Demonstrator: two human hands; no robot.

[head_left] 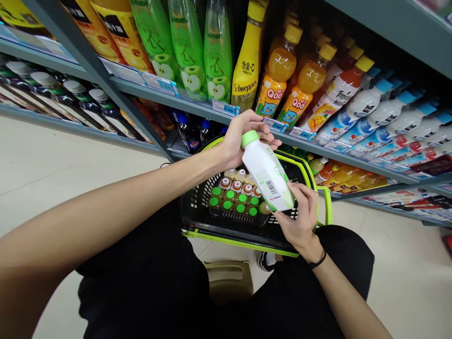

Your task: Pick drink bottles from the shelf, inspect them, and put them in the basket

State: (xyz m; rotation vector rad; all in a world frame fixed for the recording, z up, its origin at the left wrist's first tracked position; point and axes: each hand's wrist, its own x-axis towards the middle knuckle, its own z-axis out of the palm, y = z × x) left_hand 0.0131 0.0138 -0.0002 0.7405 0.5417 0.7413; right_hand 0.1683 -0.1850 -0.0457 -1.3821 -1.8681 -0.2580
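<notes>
A white plastic bottle with a green cap and a barcode on its side lies tilted in the air above the shopping basket. My right hand grips its lower end between thumb and fingers. At the capped end is my left hand, its fingers loosely curved and apart behind the neck; whether the palm touches the cap I cannot tell. Below, the black basket with its lime-green rim holds small bottles with green tops and others with orange-and-white tops, packed in rows.
Ahead, a grey shelf carries green soda bottles, a yellow Schweppes bottle, orange Qoo bottles and blue-capped white bottles. Lower down are dark Pepsi bottles. A tan stool stands between my legs.
</notes>
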